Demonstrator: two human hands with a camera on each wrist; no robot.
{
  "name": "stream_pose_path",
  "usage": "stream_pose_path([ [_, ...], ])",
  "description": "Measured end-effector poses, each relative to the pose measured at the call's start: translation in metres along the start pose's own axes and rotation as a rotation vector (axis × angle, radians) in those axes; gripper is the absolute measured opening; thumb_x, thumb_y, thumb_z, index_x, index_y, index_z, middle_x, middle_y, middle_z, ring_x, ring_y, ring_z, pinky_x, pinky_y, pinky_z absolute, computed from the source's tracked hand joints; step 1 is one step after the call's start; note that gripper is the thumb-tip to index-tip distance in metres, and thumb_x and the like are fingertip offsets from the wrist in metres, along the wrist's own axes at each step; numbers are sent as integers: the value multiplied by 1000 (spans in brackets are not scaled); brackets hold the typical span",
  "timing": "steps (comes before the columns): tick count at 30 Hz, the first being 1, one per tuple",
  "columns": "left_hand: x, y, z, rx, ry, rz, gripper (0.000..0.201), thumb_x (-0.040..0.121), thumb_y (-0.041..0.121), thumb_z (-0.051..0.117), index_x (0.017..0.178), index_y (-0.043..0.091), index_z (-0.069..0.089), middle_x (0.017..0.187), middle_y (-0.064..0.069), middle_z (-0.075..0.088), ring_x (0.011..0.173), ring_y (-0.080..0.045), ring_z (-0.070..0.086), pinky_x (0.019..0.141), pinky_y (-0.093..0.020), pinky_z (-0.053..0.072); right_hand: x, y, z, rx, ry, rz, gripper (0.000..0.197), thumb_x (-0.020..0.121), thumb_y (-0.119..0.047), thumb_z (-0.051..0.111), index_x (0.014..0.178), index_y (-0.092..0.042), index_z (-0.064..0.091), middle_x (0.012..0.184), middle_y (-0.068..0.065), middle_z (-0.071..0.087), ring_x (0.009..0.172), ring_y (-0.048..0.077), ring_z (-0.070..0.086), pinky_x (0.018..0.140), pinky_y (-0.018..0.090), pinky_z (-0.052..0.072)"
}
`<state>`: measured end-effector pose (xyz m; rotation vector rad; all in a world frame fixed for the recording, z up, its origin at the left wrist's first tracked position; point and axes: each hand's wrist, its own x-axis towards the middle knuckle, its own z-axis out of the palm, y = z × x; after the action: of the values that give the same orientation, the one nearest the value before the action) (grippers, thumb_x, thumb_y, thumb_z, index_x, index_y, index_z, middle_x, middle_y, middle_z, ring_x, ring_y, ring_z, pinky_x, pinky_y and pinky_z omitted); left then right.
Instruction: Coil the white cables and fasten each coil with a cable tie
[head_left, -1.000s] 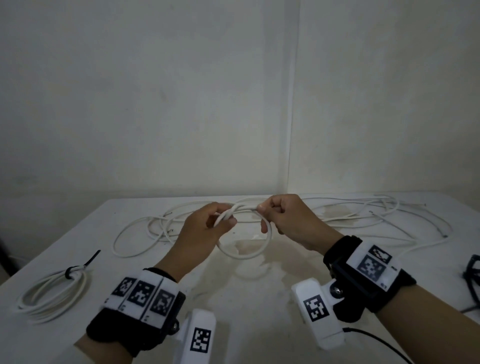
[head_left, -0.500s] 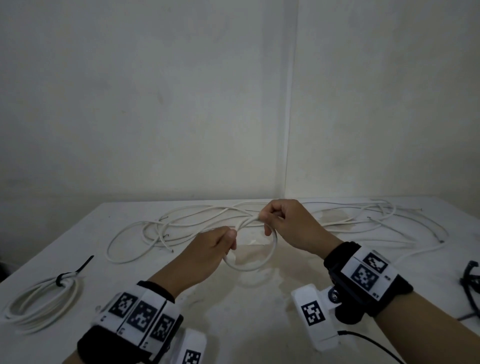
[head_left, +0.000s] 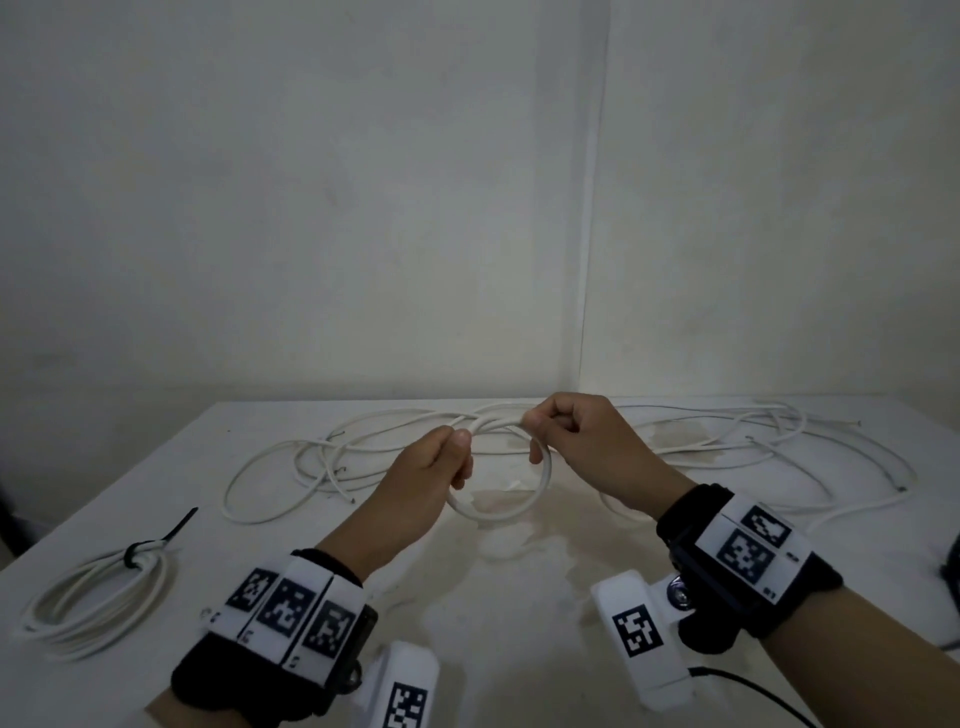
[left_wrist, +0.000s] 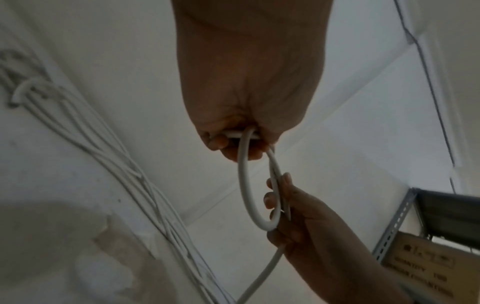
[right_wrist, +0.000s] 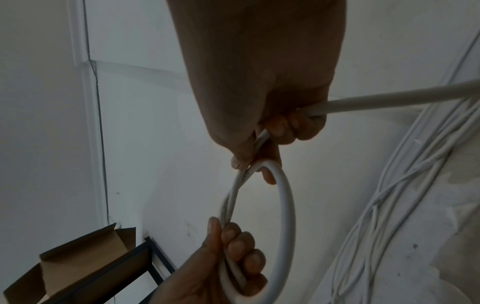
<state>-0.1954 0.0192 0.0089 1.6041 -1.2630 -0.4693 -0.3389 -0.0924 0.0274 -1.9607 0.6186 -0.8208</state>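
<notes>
Holding a small loop of white cable (head_left: 511, 512) above the tabletop (head_left: 519, 597), the left hand (head_left: 421, 478) and right hand (head_left: 587, 441) are each pinching it; it is looking springy and light, likely needing a firm grip where the turns are crossing

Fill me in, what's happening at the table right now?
A person is winding a white cable into a small loop above the table. The left hand grips one side of the loop and the right hand pinches the other side, with the rest of the cable trailing off. More loose cables lie tangled at the back of the table. One finished coil sits at the left, already fastened with a black cable tie.
</notes>
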Motion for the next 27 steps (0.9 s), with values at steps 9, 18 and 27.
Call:
stream_pose_path([
  [9,1,13,7,-450,-70,-216,32,101,22,32,71,12,40,47,11,34,41,-5,39,51,-18,38,-1,5,-4,-7,27,-15,23,91,-21,56,73,-9,63,48,-8,61,32,2,35,41,9,28],
  [18,5,15,2,-457,-4,-188,35,100,20,33,66,15,36,44,12,28,38,-5,23,40,-16,26,2,13,-3,-57,-20,-55,19,94,-18,51,78,-15,61,61,-7,60,41,0,44,47,11,34],
  [27,3,-1,-34,-448,102,-256,36,100,20,35,65,15,35,43,10,26,35,-4,21,37,-16,21,9,49,-36,-508,122,-169,10,95,-24,46,98,-17,53,62,-7,45,54,7,41,55,22,32],
])
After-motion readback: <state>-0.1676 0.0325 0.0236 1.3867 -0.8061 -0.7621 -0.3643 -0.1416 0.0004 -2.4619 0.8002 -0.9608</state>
